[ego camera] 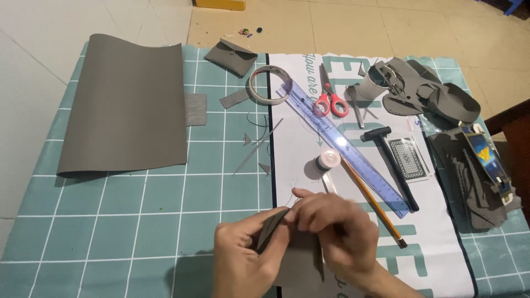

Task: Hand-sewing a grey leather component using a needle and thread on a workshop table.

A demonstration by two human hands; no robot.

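A: Confirm what your hands have hold of, and where it sits.

B: Your left hand (243, 256) and right hand (331, 232) are both closed on a small grey leather piece (271, 227), low and centre over the teal grid mat (110, 221), at the edge of the white printed sheet (441, 243); left fingers curl around its lower part; right thumb and fingertips pinch its upper edge, with no gap showing.

A: How will it handle?

B: Judged light and thin; soft enough to bend, since the large grey sheet (124, 105) of similar material curls at its edges; likely to crease if you pinch hard; not fragile; the surface looks matte, so slipping seems unlikely.

A: Where should you take hold?

B: Grip close to the edge being worked, thumb on one face and forefinger on the other; support the remainder in the left palm so it does not flop; whether a needle or thread is held cannot be told.

A: Anything close by?

B: The thread spool (328, 161) lies just beyond your right hand; the pencil (375, 207) and blue ruler (345, 146) lie to its right; the black hammer (395, 163) and red scissors (330, 99) are farther off.
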